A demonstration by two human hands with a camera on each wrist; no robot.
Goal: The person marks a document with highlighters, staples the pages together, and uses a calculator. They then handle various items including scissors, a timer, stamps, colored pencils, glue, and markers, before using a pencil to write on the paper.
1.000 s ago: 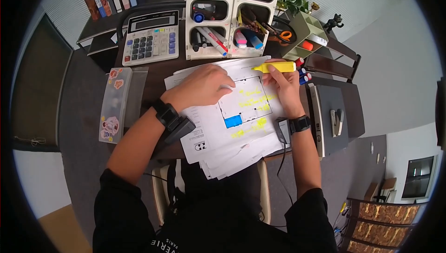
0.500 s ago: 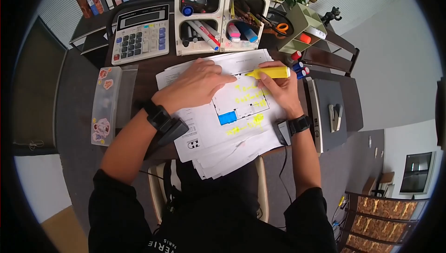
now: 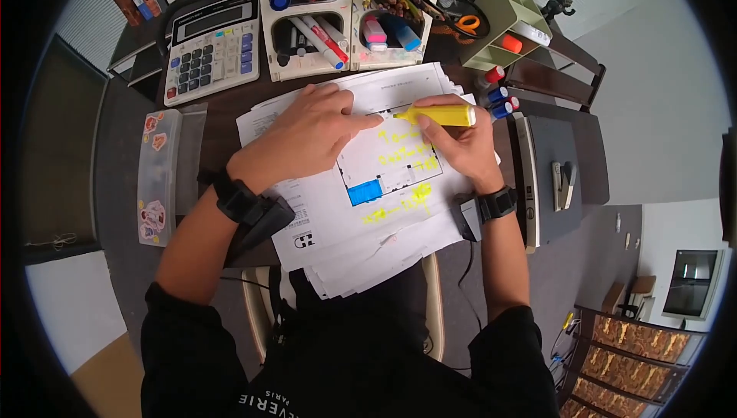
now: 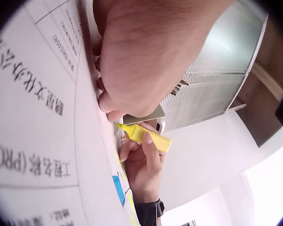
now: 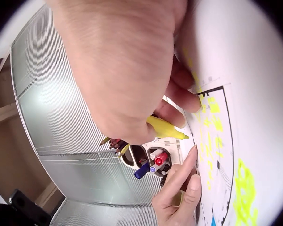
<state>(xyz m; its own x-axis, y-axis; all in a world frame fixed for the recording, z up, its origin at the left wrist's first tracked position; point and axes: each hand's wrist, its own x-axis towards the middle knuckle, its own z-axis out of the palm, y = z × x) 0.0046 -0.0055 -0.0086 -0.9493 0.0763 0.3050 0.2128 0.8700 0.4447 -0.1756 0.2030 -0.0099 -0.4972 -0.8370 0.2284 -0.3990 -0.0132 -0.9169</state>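
A stack of printed sheets (image 3: 330, 230) lies on the desk, its top sheet showing a plan with a blue block (image 3: 364, 192) and yellow marks (image 3: 399, 155). The left hand (image 3: 307, 134) rests on the sheet's upper left, index finger extended toward the marker tip. The right hand (image 3: 466, 145) pinches a yellow highlighter (image 3: 445, 115) between thumb and fingers, its tip pointing left at the plan's top edge. In the right wrist view the highlighter's tip (image 5: 185, 136) is close to the left index finger; whether it touches the paper I cannot tell.
Behind the papers stand a calculator (image 3: 215, 53) and a white pen organizer (image 3: 315, 72). A sticker-covered case (image 3: 159, 180) lies left. On the right are upright markers (image 3: 497, 94), a green holder (image 3: 495, 42) and a stapler (image 3: 565, 185) on a dark flat object (image 3: 549, 145).
The highlighter has moved down and left, its tip now nearer the left index finger, which is extended further. The head view has shifted, so desk items on the left sit farther left.
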